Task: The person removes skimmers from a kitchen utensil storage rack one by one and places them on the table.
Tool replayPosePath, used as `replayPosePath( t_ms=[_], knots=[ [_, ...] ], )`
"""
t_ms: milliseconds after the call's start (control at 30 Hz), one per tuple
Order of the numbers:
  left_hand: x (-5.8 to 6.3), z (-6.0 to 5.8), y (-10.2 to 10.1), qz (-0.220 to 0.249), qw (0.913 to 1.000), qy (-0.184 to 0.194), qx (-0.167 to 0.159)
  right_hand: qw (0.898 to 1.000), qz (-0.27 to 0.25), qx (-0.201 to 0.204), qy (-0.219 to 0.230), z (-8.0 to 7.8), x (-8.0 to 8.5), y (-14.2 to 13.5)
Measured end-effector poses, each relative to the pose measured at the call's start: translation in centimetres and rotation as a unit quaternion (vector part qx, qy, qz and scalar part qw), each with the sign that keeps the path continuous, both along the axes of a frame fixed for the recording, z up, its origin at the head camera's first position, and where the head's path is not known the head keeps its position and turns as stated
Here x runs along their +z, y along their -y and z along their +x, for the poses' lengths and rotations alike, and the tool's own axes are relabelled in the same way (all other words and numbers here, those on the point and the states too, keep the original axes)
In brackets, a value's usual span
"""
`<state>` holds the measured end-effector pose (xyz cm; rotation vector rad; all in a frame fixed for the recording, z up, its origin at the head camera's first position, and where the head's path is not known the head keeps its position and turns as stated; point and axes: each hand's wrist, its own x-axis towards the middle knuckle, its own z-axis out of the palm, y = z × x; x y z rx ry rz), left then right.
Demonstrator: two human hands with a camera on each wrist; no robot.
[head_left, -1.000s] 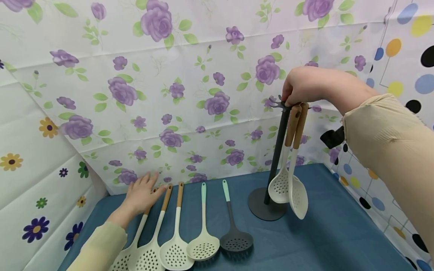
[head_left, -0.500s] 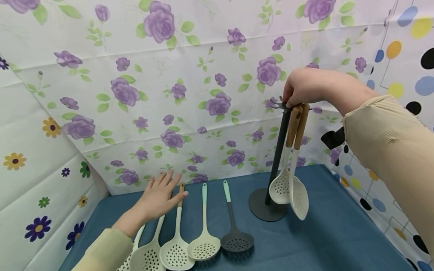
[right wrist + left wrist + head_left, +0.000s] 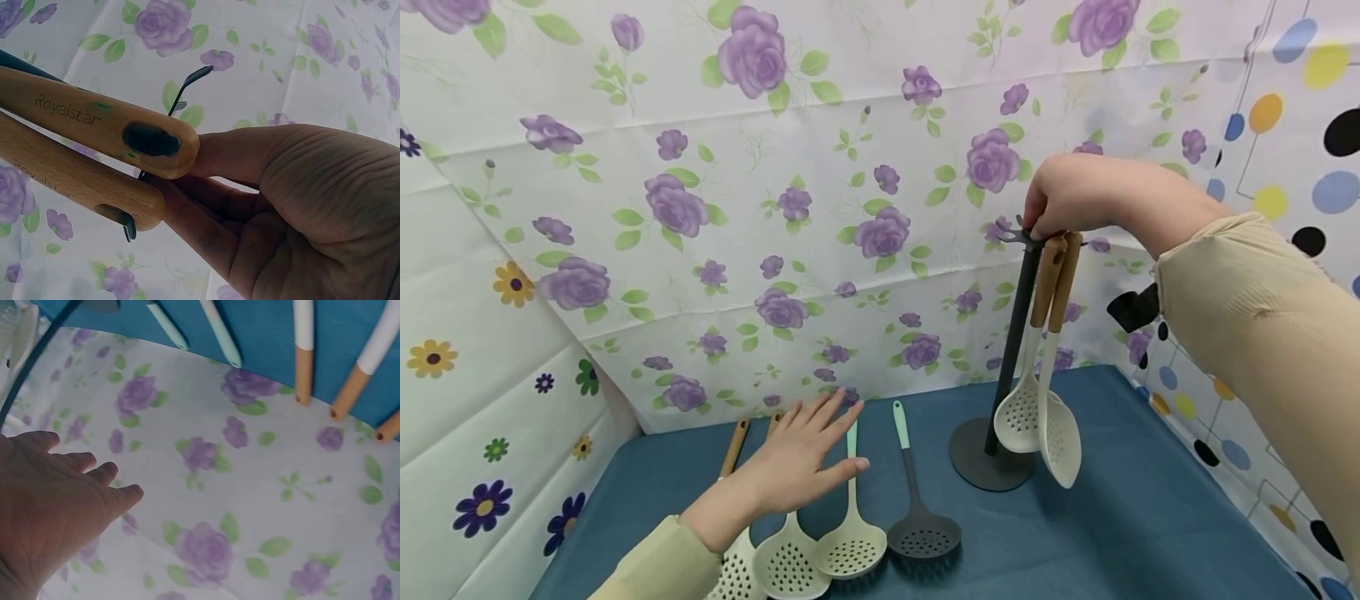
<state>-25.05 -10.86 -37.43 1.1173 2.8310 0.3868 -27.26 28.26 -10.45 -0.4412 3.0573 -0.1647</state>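
- Toward the bench's (image 3: 1120,500) left side I see a brown-handled utensil (image 3: 735,446), its handle slanting to the far edge; the sleeve hides its head.
- Next, a brown-handled skimmer (image 3: 734,575) leans the same way, head toward the near edge.
- A third skimmer (image 3: 791,560) lies beside it, most of its handle behind the left hand (image 3: 793,467).
- That hand has its fingers straight and spread, gripping nothing, over the handles.
- I see a green-handled pale skimmer (image 3: 850,548) and a dark skimmer (image 3: 923,533) too, long axes running far edge to near edge, handles pointing far.
- Near the bench's far right corner rises a dark stand (image 3: 1015,342); the right hand's (image 3: 1078,193) fingers pinch its top.
- From it hang a slotted ladle (image 3: 1021,417) and a slotted spoon (image 3: 1062,437), long axes near vertical, wooden handles up, heads down.
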Motion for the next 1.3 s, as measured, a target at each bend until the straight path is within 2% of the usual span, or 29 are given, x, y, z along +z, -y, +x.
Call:
replayPosePath(
  t_ms=[500, 667, 867, 967, 1167, 1300],
  knots=[
    [0.4, 2.4, -3.5, -0.011, 0.9962, 0.008, -0.086, 1.0, 0.0, 0.004, -0.006, 0.1, 0.0, 0.2],
    [0.9, 3.5, -5.5, -0.006, 0.9915, 0.011, -0.129, 1.0, -0.001, 0.009, -0.006, 0.1, 0.0, 0.2],
    [1.2, 4.5, -8.0, -0.013, 0.9837, -0.01, -0.179, 1.0, -0.011, 0.017, -0.009, 0.2, -0.2, -0.4],
    [1.1, 4.6, -9.0, -0.021, 0.9818, -0.012, -0.188, 1.0, -0.015, 0.021, -0.011, 0.3, -0.3, -0.5],
    [0.6, 4.4, -10.1, -0.031, 0.9805, 0.008, -0.194, 0.999, -0.019, 0.025, -0.011, 0.5, -0.3, -0.7],
    [0.3, 4.3, -10.6, -0.029, 0.9795, 0.017, -0.199, 0.999, -0.047, 0.01, -0.001, 0.8, 0.1, -0.8]
  ],
)
